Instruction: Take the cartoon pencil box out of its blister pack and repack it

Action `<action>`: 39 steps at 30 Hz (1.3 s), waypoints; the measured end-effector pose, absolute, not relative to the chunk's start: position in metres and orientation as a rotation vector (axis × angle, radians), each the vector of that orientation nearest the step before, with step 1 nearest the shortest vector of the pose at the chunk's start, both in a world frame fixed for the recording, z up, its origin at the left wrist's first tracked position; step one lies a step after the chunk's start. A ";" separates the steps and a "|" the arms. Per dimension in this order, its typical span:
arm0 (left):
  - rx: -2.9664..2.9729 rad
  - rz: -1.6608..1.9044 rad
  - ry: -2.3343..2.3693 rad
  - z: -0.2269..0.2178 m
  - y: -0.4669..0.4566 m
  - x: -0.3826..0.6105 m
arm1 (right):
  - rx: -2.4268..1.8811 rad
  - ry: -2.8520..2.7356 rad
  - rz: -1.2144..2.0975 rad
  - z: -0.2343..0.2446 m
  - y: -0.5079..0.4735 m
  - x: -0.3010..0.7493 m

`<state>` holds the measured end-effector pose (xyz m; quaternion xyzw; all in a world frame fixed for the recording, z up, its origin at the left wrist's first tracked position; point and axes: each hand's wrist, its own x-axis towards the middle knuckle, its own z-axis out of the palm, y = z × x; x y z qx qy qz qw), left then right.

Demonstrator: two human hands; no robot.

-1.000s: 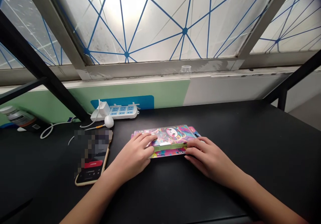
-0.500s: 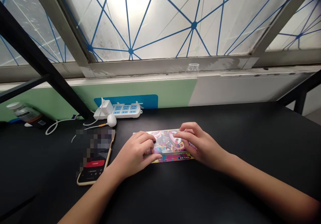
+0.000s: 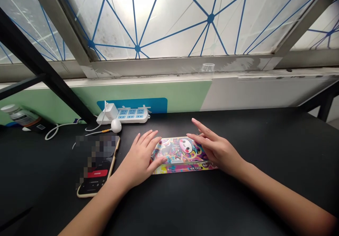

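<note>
A black table (image 3: 265, 151) runs across your view beneath a frosted window (image 3: 169, 17) crossed by blue lines. At its far edge sit a white power strip (image 3: 132, 116) and a white earbud (image 3: 116, 125), and a partly blurred phone (image 3: 97, 169) lies to your left.

The pencil box package (image 3: 182, 155) lies flat between your hands, its long axis running left to right across you, roughly parallel to the far table edge. Its left end is by your left hand (image 3: 139, 156), and its right end reaches past your right hand (image 3: 217, 149).

Your left hand is open, fingers spread and pointing away from you, and its thumb (image 3: 160, 162) lies across the package's left end without gripping. Your right hand is open too, with its fingers (image 3: 196, 138) stretched over the package's upper edge; you cannot tell whether they touch it.
</note>
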<state>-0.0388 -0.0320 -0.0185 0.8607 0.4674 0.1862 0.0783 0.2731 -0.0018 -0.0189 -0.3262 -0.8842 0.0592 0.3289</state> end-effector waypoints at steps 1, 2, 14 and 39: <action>2.546 0.524 1.421 -0.020 -0.032 -0.039 | -0.849 -2.318 0.156 -0.019 -0.002 0.272; 2.518 0.505 1.440 -0.022 -0.032 -0.038 | -0.849 -2.336 0.151 -0.019 -0.002 0.270; 2.522 0.654 1.330 -0.012 -0.032 -0.039 | -1.106 -2.595 0.308 -0.004 -0.011 0.259; 3.089 0.932 1.389 0.016 -0.054 -0.028 | -0.875 -2.416 -0.367 0.010 -0.052 0.261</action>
